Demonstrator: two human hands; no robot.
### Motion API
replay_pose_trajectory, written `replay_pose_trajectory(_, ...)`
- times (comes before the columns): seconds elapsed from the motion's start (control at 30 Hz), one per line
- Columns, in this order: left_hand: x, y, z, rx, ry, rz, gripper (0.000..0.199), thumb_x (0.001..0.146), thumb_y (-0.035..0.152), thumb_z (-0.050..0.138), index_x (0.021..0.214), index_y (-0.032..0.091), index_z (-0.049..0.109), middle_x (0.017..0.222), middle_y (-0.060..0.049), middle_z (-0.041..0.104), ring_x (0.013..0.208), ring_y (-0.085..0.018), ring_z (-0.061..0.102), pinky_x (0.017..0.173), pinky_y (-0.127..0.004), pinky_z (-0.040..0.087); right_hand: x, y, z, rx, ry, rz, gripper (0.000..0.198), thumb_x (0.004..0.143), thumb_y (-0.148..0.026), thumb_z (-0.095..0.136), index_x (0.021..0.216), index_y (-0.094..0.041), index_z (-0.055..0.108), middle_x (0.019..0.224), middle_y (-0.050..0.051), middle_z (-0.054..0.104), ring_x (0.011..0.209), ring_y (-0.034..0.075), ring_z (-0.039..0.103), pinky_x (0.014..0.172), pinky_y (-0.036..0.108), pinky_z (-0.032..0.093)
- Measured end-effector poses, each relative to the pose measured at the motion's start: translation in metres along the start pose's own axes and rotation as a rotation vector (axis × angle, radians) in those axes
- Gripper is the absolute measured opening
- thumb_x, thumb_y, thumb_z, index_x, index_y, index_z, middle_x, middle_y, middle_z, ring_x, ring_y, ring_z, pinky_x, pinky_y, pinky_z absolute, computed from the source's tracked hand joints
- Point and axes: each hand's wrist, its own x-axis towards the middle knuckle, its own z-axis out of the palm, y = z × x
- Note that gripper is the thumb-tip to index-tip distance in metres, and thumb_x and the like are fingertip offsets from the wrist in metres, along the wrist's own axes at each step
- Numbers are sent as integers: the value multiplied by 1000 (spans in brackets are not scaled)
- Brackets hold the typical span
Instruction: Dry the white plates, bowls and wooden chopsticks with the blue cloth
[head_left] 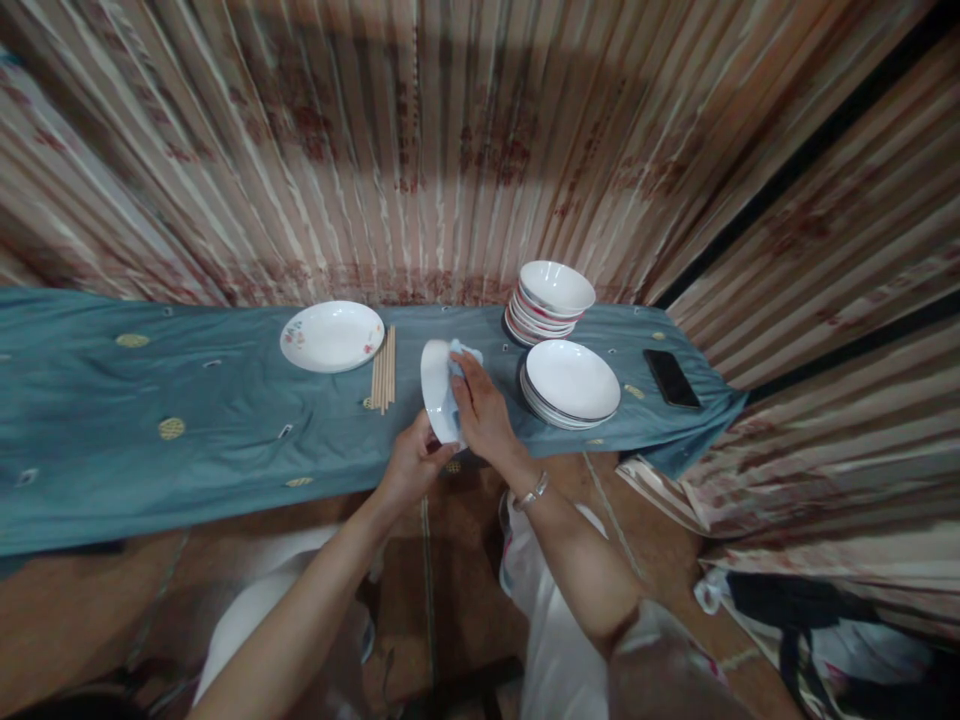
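Note:
A white bowl (435,388) is tilted on its side above the front of the table, its opening facing right. My left hand (415,458) grips its lower rim, with the thumb on the near edge. In my right hand (482,408) a light blue cloth (454,398) is pressed against the bowl's inside, partly hidden by the fingers. A bracelet (534,490) circles my right wrist. Left of the bowl lie several wooden chopsticks (384,372) side by side. Right of my right hand stands a stack of white plates (572,382).
Behind the plates rises a stack of bowls (553,290). An oval floral plate (332,337) lies left of the chopsticks, and a black phone (671,378) near the right end. A blue-green cloth covers the narrow table (225,450). Curtains (420,150) hang behind it and to the right.

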Motion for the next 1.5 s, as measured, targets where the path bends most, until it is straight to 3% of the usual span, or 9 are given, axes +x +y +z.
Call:
replay_pose_trajectory(0.27, -2, -2, 0, 32, 19, -21, 46, 64, 19, 69, 108, 17, 57, 103, -6, 69, 94, -22, 64, 90, -39, 48, 19, 18, 2, 31, -8, 135, 39, 97, -28, 31, 129, -17, 50, 131, 11, 57, 121, 20, 54, 103, 35, 42)
replay_pose_trajectory(0.6, -2, 0, 0, 81, 6, -27, 44, 65, 20, 68, 107, 16, 56, 105, -7, 68, 95, -23, 64, 91, -42, 48, 18, 33, 5, -27, 8, 221, 38, 96, -29, 34, 127, -17, 53, 131, 12, 58, 121, 21, 55, 103, 39, 42)
replay_pose_trajectory(0.93, 1, -3, -1, -2, 53, -29, 49, 62, 22, 71, 108, 16, 55, 103, -7, 68, 93, -22, 64, 88, -38, 49, 9, 27, 3, -204, -64, 287, 35, 97, -24, 35, 124, -12, 54, 126, 16, 61, 116, 24, 59, 100, 39, 44)
replay_pose_trajectory(1.13, 2, 1, -1, 2, 77, -54, 46, 61, 21, 71, 104, 15, 55, 94, -5, 68, 83, -19, 64, 81, -34, 49, -1, 23, -5, -338, -129, 282, 32, 98, -27, 33, 116, -17, 57, 112, 12, 68, 102, 23, 65, 91, 34, 48)
replay_pose_trajectory(1.5, 3, 4, -1, 0, 83, -52, 44, 60, 22, 73, 101, 16, 55, 90, -3, 67, 80, -17, 63, 77, -31, 48, -19, 2, -23, -434, -230, 294, 36, 98, -28, 32, 122, -13, 55, 106, 13, 70, 97, 24, 67, 84, 32, 49)
